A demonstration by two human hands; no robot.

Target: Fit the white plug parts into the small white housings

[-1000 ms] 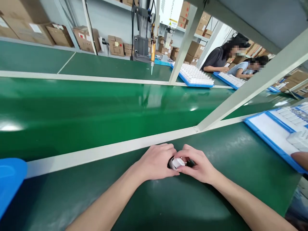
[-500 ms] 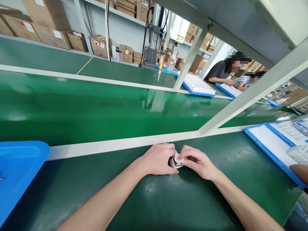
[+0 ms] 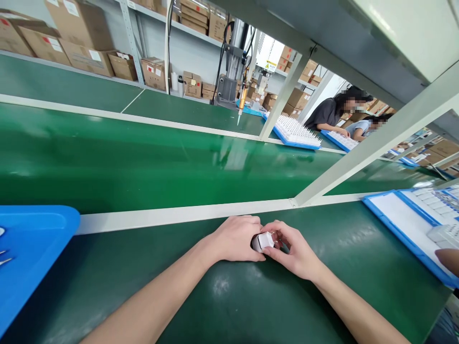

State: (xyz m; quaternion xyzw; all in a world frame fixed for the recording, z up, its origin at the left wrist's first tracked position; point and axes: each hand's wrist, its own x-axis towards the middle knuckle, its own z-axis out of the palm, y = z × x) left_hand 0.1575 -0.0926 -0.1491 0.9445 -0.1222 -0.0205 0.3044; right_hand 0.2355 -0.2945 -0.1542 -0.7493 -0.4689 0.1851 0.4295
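A small white plastic part (image 3: 263, 241) sits between my two hands on the dark green bench (image 3: 251, 306). My left hand (image 3: 234, 238) curls around its left side and rests on the bench. My right hand (image 3: 292, 248) pinches the part from the right with thumb and fingers. Most of the part is hidden by my fingers; a dark bit shows just right of it.
A blue tray (image 3: 28, 248) with small metal pieces lies at the left edge. A second blue tray (image 3: 405, 220) with white parts lies at the right, another person's hand (image 3: 448, 260) at its corner. A shiny green conveyor belt (image 3: 143, 162) runs behind the white rail. Two people work at the far right.
The part's white cover was lifted half a second ago and now sits flat on the part. The view shifted, so more of the left blue tray shows.
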